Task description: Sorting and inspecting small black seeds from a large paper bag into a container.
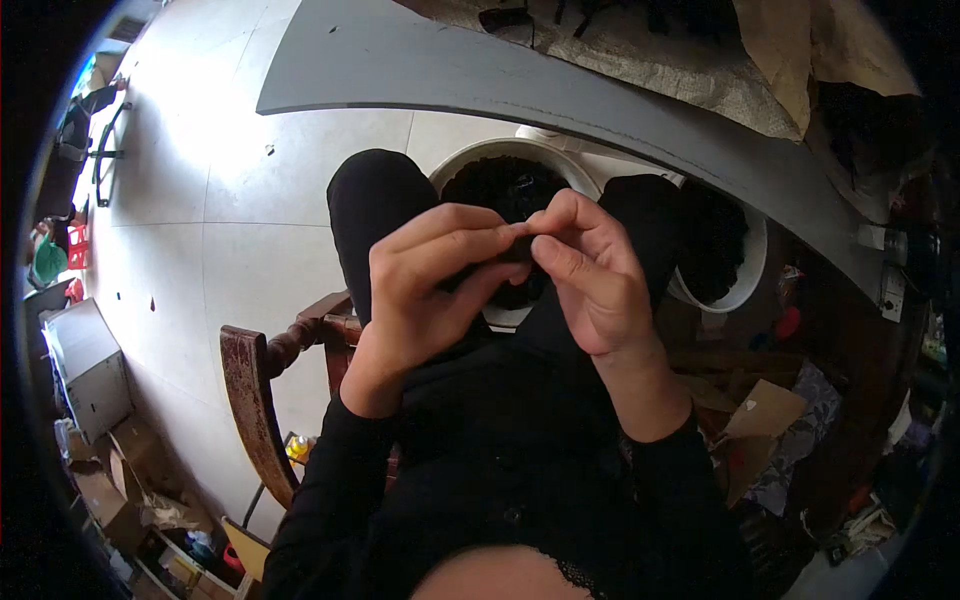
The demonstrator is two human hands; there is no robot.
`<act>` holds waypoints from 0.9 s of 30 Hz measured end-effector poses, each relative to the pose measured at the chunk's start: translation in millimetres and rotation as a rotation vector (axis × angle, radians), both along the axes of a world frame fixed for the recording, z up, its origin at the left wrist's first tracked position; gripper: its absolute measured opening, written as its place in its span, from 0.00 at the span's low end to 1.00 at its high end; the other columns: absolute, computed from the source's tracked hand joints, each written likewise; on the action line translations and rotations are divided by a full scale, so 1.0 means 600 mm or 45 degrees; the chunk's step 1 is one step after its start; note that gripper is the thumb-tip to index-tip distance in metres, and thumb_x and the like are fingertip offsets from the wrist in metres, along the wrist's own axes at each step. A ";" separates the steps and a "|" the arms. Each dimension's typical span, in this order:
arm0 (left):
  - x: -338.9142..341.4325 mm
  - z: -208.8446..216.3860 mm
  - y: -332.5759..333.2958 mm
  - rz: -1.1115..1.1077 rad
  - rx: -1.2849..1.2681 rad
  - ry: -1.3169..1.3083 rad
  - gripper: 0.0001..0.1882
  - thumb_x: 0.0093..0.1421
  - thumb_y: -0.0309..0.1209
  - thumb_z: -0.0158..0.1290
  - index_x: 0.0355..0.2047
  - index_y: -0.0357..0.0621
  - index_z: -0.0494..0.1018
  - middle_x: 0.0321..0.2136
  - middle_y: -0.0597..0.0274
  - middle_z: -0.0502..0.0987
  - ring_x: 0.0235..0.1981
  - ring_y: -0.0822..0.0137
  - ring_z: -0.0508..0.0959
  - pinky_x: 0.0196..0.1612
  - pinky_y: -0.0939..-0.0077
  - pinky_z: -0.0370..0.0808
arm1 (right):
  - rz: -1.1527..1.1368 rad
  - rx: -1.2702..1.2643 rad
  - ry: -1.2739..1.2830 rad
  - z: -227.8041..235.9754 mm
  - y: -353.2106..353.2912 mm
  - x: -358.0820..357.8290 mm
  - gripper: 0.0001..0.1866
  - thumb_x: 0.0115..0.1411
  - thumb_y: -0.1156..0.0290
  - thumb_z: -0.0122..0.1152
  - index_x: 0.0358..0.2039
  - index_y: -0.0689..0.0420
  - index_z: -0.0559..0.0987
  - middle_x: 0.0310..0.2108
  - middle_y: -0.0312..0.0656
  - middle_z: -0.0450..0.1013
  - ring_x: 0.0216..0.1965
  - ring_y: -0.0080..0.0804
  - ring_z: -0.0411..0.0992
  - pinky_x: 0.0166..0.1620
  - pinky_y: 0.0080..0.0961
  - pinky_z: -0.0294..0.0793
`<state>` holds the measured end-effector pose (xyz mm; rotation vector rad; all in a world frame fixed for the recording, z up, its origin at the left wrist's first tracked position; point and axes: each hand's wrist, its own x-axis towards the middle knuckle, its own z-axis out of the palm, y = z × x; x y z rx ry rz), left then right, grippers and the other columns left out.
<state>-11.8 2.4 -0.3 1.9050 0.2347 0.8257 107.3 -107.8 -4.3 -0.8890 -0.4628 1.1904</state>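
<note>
1 head-worn fisheye view looks steeply down, close over the lap (edges bend outward).

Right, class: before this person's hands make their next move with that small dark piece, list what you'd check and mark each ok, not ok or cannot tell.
1. Small dark piece pinched between both hands: ok.
2. Left hand grip closed on the piece with thumb and fingers: ok.
3. Right hand fingertips meeting the left's at the piece: ok.
4. White bucket of dark material directly below the hands, between the knees: ok.
5. Second white bucket within view to the right: ok.
6. What the piece is, and its condition: cannot tell, mostly hidden by fingers.
</note>
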 end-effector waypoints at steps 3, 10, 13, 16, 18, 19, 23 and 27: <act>0.001 -0.001 -0.007 0.036 0.099 0.039 0.14 0.39 0.16 0.59 0.29 0.33 0.74 0.27 0.56 0.74 0.28 0.64 0.76 0.31 0.80 0.72 | -0.004 0.050 0.086 -0.020 -0.003 0.005 0.04 0.56 0.75 0.52 0.32 0.59 0.68 0.29 0.38 0.70 0.30 0.22 0.69 0.36 0.17 0.68; 0.003 -0.009 0.007 -0.209 -0.262 0.008 0.16 0.40 0.20 0.60 0.34 0.37 0.75 0.26 0.56 0.74 0.26 0.65 0.75 0.30 0.79 0.71 | 0.397 -0.116 0.307 0.006 -0.012 0.034 0.11 0.59 0.66 0.51 0.36 0.60 0.66 0.28 0.41 0.70 0.25 0.25 0.71 0.29 0.20 0.72; 0.000 -0.007 0.011 -0.248 -0.055 -0.048 0.17 0.39 0.24 0.62 0.33 0.38 0.75 0.24 0.57 0.74 0.24 0.65 0.75 0.27 0.80 0.70 | 0.226 0.065 0.315 0.007 -0.013 0.014 0.17 0.59 0.59 0.51 0.36 0.62 0.66 0.27 0.41 0.70 0.22 0.22 0.69 0.26 0.15 0.69; 0.007 -0.005 0.003 -0.066 0.014 -0.151 0.15 0.37 0.26 0.64 0.26 0.35 0.73 0.17 0.59 0.73 0.18 0.65 0.74 0.21 0.80 0.68 | 0.083 0.069 0.186 -0.004 -0.016 0.004 0.19 0.58 0.55 0.52 0.36 0.61 0.66 0.26 0.37 0.69 0.20 0.18 0.66 0.24 0.11 0.64; 0.003 -0.010 0.000 -0.067 -0.018 -0.101 0.14 0.37 0.26 0.64 0.25 0.35 0.73 0.17 0.59 0.72 0.18 0.65 0.74 0.21 0.80 0.68 | 0.098 0.001 0.057 -0.009 -0.017 0.006 0.19 0.58 0.55 0.52 0.36 0.61 0.67 0.25 0.36 0.68 0.20 0.16 0.64 0.23 0.10 0.62; 0.000 -0.011 0.000 -0.064 -0.049 -0.051 0.14 0.37 0.26 0.64 0.24 0.35 0.73 0.17 0.59 0.72 0.18 0.66 0.74 0.21 0.80 0.68 | 0.116 -0.067 -0.072 -0.010 -0.017 0.007 0.19 0.58 0.55 0.51 0.36 0.60 0.67 0.25 0.34 0.67 0.19 0.14 0.63 0.23 0.09 0.61; -0.015 -0.011 0.019 -0.262 0.009 -0.029 0.14 0.36 0.28 0.65 0.22 0.35 0.73 0.17 0.58 0.73 0.18 0.66 0.74 0.20 0.81 0.68 | 0.327 -0.133 -0.211 0.000 -0.026 0.011 0.19 0.58 0.54 0.51 0.36 0.59 0.68 0.24 0.32 0.66 0.19 0.13 0.62 0.23 0.08 0.60; -0.013 -0.004 0.015 -0.256 -0.107 0.077 0.14 0.37 0.28 0.65 0.23 0.36 0.73 0.17 0.59 0.73 0.17 0.64 0.74 0.20 0.80 0.68 | 0.295 -0.110 -0.079 -0.008 -0.033 0.007 0.17 0.60 0.57 0.50 0.37 0.60 0.69 0.25 0.33 0.67 0.19 0.13 0.63 0.24 0.09 0.62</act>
